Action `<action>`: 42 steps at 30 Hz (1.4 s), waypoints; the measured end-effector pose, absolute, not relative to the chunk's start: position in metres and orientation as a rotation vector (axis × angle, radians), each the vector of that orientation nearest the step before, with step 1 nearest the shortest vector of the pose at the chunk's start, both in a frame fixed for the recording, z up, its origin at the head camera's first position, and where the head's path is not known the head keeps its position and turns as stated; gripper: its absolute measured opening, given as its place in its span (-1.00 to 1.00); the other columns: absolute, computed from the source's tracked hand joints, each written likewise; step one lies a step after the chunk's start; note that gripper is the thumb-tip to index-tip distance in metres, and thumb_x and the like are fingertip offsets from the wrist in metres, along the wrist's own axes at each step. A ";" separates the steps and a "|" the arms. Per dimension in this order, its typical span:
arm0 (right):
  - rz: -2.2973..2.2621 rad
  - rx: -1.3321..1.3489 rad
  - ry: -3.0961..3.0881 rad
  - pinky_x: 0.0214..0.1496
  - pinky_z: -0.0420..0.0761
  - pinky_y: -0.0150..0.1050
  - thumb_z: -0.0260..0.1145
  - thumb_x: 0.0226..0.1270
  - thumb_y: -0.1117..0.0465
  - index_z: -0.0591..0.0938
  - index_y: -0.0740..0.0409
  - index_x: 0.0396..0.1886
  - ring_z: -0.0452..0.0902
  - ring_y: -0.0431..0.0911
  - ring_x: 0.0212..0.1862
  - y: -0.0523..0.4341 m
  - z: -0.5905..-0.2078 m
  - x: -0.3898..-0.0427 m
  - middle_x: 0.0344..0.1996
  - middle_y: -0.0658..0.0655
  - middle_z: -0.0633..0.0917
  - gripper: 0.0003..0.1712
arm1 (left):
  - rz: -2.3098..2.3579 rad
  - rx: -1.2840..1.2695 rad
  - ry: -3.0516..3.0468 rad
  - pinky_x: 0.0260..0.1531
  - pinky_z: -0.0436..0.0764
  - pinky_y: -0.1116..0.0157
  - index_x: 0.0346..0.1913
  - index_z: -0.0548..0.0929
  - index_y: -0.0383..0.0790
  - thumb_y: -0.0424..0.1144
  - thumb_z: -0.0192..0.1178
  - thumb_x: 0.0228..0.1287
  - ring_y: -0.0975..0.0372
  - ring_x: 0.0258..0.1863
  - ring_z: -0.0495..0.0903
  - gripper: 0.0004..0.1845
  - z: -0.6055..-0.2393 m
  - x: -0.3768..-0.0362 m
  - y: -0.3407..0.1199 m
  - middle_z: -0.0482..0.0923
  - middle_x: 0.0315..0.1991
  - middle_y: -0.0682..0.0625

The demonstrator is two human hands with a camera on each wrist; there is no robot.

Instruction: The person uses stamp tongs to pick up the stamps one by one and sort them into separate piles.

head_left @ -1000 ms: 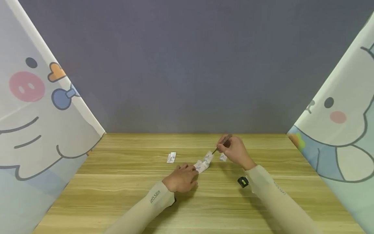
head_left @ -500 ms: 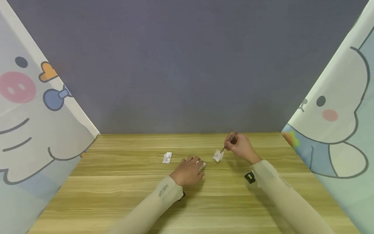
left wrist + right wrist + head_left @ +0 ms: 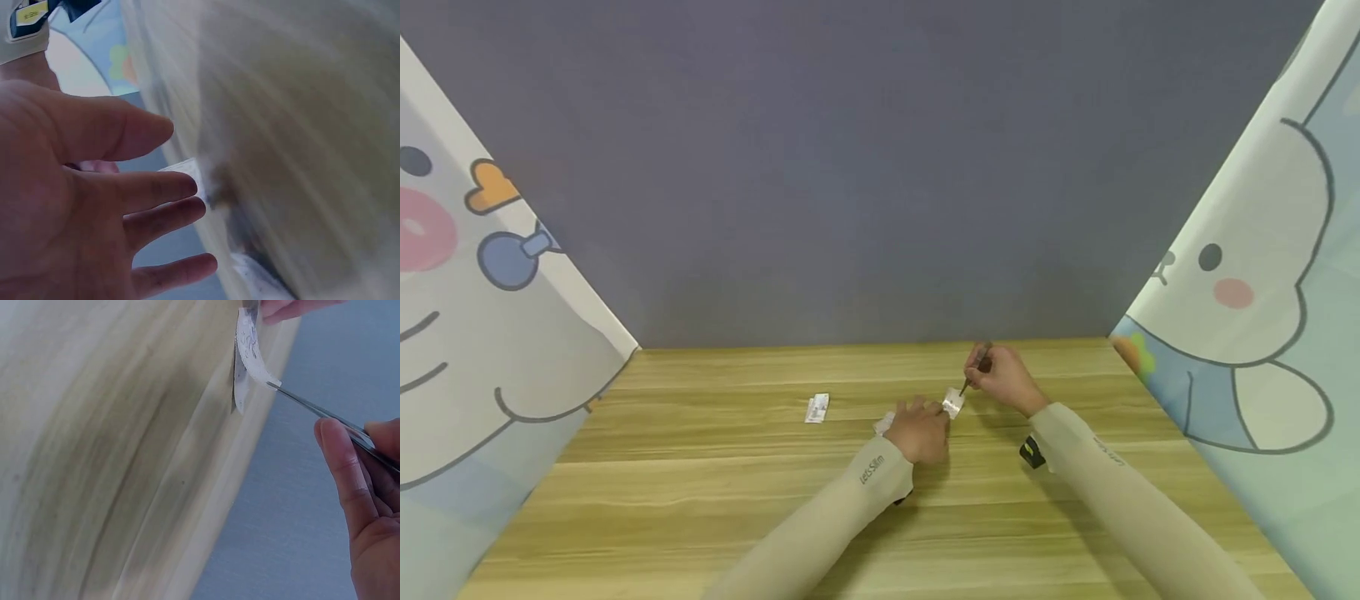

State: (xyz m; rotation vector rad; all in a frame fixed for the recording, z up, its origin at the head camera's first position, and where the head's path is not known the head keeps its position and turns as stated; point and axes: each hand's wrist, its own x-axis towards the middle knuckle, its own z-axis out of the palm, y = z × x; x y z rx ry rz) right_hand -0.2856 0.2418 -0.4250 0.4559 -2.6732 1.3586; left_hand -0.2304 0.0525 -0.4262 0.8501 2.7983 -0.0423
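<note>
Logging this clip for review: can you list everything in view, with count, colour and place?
table: one, light wood, fills the lower view.
backdrop: one, grey, behind the table.
curtains: two, pale with cartoon animals, at the left and right sides.
packet: one, white, held in the tweezers' tip between the hands; the left fingers meet it.
loose packet: one, white, flat on the table left of the hands.
other packets: white, partly hidden beside the left hand; count unclear.
tweezers: one, metal, in the right hand.
wrist cameras: two, black, one under each wrist.
sleeves: two, beige.
left hand: fingers straight.
right hand: grips the tweezers.
</note>
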 end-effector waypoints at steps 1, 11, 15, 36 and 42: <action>1.349 0.461 -2.676 -0.39 0.65 -0.14 0.28 0.19 0.46 0.56 0.36 -0.39 0.62 -0.03 -0.43 0.242 -0.426 -0.286 -0.49 0.16 0.61 -0.96 | -0.063 0.847 2.798 0.14 0.25 0.02 0.27 0.48 -0.04 -0.03 0.15 0.26 0.14 0.24 0.22 -0.49 -0.427 -0.231 0.054 0.34 0.25 0.16; 1.251 0.474 -2.686 -0.46 0.60 -0.29 0.30 0.19 0.41 0.58 0.24 -0.44 0.58 -0.12 -0.47 0.247 -0.434 -0.291 -0.53 0.09 0.61 -0.93 | -0.163 0.832 2.788 0.05 0.31 0.08 0.23 0.51 -0.05 0.00 0.18 0.21 0.18 0.14 0.27 -0.48 -0.430 -0.231 0.063 0.39 0.15 0.14; 1.230 0.477 -2.681 -0.46 0.59 -0.27 0.30 0.21 0.38 0.58 0.19 -0.44 0.58 -0.13 -0.47 0.246 -0.432 -0.292 -0.54 0.08 0.62 -0.93 | -0.146 0.819 2.795 0.02 0.32 0.11 0.19 0.53 -0.08 -0.01 0.20 0.19 0.19 0.09 0.28 -0.50 -0.430 -0.232 0.061 0.41 0.11 0.13; 1.214 0.502 -2.532 -0.47 0.58 -0.27 0.35 0.23 0.29 0.62 0.19 -0.43 0.59 -0.11 -0.51 0.225 -0.402 -0.275 -0.55 0.00 0.65 -0.92 | 0.015 0.945 2.968 0.09 0.31 0.03 0.16 0.55 -0.11 -0.09 0.07 0.35 0.13 0.20 0.30 -0.62 -0.427 -0.214 0.022 0.40 0.22 0.08; 1.218 0.621 -2.436 -0.48 0.58 -0.29 0.38 0.19 0.32 0.62 0.13 -0.43 0.57 -0.18 -0.52 0.206 -0.406 -0.265 -0.54 -0.05 0.64 -0.93 | -0.003 0.963 3.034 0.04 0.36 -0.03 0.18 0.53 -0.16 -0.10 0.10 0.34 0.08 0.18 0.33 -0.60 -0.422 -0.207 -0.017 0.41 0.20 0.02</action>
